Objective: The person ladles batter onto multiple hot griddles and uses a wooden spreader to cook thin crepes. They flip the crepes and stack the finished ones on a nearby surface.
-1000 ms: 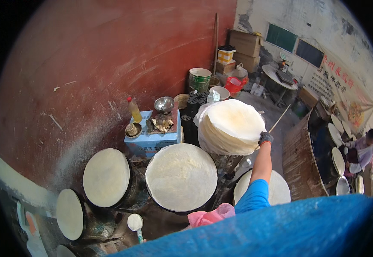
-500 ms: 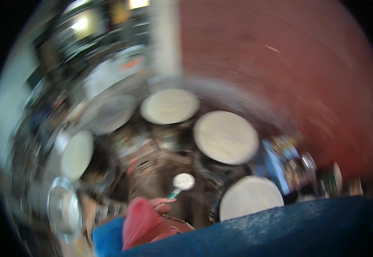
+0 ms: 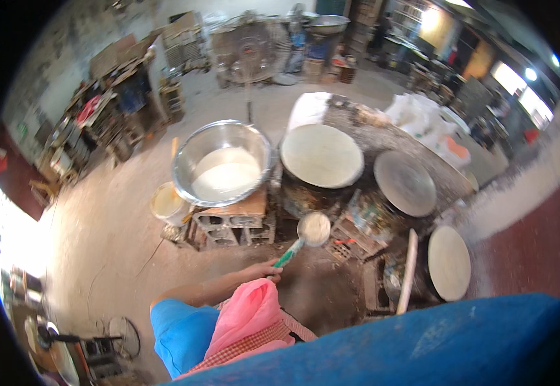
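Note:
My left hand (image 3: 268, 271) grips the green handle of a round ladle (image 3: 313, 229), its bowl full of pale batter. The ladle hangs over the floor in front of the brick-built stoves. Left of it, a large shiny metal basin (image 3: 193, 183) of batter rests on hollow blocks. Beyond the ladle stands a round griddle (image 3: 322, 156) with a pale layer across its top. A greyish griddle (image 3: 405, 183) and another pale-covered one (image 3: 448, 264) curve away to the right. My right hand is out of view; a blue surface (image 3: 421, 347) hides the lower right.
A long pale stick (image 3: 409, 273) leans beside the right griddle. Next to the basin stands a small bucket (image 3: 167, 201). White plastic bags (image 3: 421, 119) lie on the ledge behind the griddles. A large fan (image 3: 248, 48) stands farther back.
My view has swung left, bringing the basin and the left side of the room into sight. The filled ladle stays in my left hand; the griddles now appear farther right.

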A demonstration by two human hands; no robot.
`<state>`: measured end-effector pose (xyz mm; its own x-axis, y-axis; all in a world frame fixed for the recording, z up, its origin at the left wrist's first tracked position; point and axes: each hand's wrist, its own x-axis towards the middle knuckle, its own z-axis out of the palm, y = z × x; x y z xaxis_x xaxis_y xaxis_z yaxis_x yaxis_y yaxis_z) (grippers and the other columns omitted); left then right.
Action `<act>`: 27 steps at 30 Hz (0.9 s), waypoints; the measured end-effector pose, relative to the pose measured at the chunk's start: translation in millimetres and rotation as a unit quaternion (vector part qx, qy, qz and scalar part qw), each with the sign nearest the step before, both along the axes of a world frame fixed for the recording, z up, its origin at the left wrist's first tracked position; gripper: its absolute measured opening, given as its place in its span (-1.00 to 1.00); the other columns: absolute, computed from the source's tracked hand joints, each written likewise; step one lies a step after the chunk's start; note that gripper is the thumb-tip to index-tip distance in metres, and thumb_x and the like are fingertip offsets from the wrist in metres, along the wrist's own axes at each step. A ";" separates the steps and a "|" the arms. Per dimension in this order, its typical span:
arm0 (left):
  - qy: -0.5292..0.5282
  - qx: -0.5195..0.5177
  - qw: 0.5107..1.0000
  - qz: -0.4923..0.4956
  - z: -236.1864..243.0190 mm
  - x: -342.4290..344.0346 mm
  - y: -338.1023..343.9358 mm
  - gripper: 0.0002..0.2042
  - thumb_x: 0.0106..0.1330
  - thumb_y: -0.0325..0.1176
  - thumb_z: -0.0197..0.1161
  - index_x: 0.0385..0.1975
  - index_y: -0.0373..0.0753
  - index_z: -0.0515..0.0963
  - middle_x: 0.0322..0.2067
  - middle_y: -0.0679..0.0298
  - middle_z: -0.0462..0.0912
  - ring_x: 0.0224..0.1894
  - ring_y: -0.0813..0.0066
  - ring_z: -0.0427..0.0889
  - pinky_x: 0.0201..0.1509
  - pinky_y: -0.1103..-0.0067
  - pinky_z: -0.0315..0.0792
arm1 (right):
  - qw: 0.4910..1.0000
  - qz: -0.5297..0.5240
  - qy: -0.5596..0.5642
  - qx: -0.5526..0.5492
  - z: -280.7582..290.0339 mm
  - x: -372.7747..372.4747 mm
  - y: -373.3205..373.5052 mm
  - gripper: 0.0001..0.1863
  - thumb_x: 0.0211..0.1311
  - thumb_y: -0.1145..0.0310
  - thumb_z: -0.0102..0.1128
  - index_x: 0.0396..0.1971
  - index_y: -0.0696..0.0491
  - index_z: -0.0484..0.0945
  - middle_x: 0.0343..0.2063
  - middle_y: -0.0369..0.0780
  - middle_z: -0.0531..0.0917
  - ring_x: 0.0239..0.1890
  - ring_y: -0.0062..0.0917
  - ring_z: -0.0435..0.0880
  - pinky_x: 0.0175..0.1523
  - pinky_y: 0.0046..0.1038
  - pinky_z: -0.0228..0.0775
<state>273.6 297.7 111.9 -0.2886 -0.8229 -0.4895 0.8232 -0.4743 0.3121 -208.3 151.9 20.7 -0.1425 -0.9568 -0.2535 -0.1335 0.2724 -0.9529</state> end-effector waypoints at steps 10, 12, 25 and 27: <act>-0.219 0.090 0.945 0.226 -104.4 343.7 -7.5 -0.72 0.20 -0.52 0.04 -0.08 -0.20 0.29 -0.66 0.33 0.31 -0.79 0.65 0.22 -0.81 0.74 0.09 | 0.638 0.492 0.495 -0.326 78.5 594.8 -154.3 -0.73 0.05 0.11 0.12 -0.45 0.00 0.59 -0.61 -0.10 0.59 -0.50 -0.20 0.61 -0.37 -0.23 0.40; -0.222 0.194 0.925 0.239 -152.9 395.2 -16.3 -0.84 0.22 -0.50 0.03 -0.23 -0.20 0.27 -0.70 0.35 0.27 -0.80 0.66 0.18 -0.82 0.74 0.07 | 0.505 0.566 0.564 -0.327 68.3 679.7 -138.7 -0.75 0.02 0.10 0.11 -0.49 -0.03 0.60 -0.62 -0.12 0.60 -0.51 -0.24 0.61 -0.39 -0.24 0.40; -0.010 0.361 0.909 0.207 -235.3 458.9 -49.6 -0.90 0.29 -0.39 0.03 -0.43 -0.09 0.25 -0.77 0.44 0.13 -0.80 0.73 0.10 -0.85 0.79 0.01 | 0.572 0.572 0.523 -0.269 0.2 685.6 -138.9 -0.60 0.05 -0.06 0.12 -0.41 0.00 0.59 -0.57 -0.08 0.61 -0.47 -0.16 0.60 -0.35 -0.19 0.42; 0.021 0.323 0.920 0.222 -203.4 453.5 -62.5 -0.91 0.30 -0.37 0.04 -0.39 -0.06 0.26 -0.76 0.45 0.12 -0.80 0.74 0.11 -0.85 0.80 0.01 | 0.568 0.570 0.549 -0.226 -2.8 671.2 -132.3 -0.58 0.06 -0.07 0.12 -0.42 0.03 0.58 -0.55 -0.07 0.61 -0.46 -0.17 0.60 -0.34 -0.19 0.41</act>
